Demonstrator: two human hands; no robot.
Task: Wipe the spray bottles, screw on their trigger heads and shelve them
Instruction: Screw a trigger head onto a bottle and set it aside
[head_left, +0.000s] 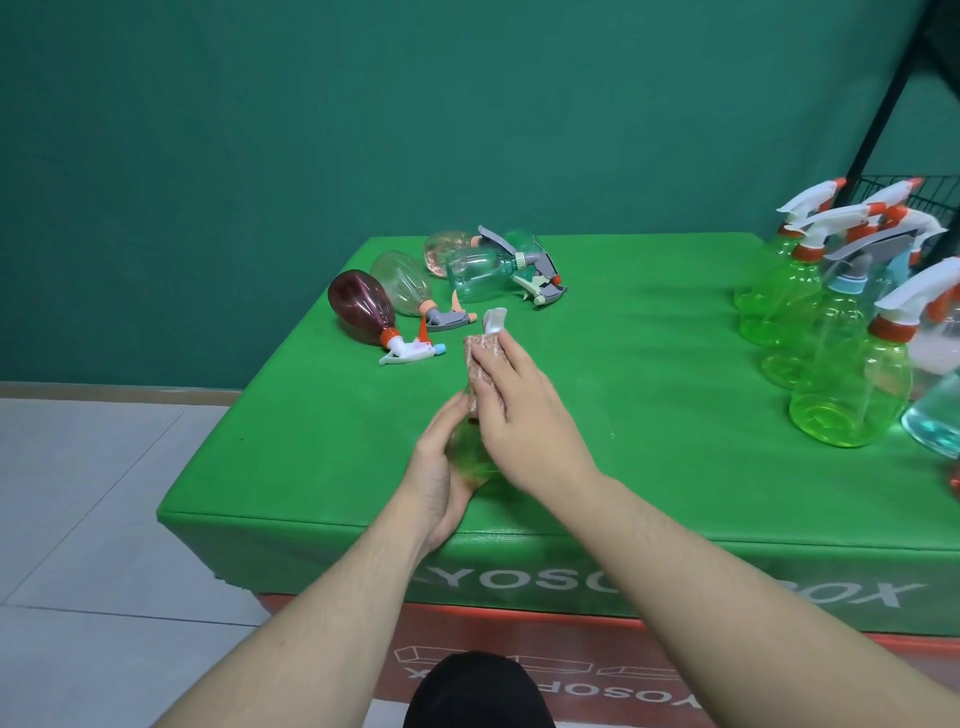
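My left hand (441, 462) grips the base of a clear green spray bottle (470, 457) held over the green table (649, 415). My right hand (519, 410) presses a pinkish-brown cloth (480, 366) against the bottle's upper side, covering most of it. The bottle's white trigger head (494, 319) pokes out beyond the cloth. Several bottles lie on their sides at the table's far left: a dark red one (358, 306), a clear one (402, 283), a pale pink one (447, 249) and a teal one (483, 270).
Several upright green and blue bottles with trigger heads (841, 332) stand in a cluster on the table's right side. A black wire shelf rack (930, 192) rises behind them. Grey floor tiles (88, 493) lie left of the table. My dark knee (478, 691) shows below.
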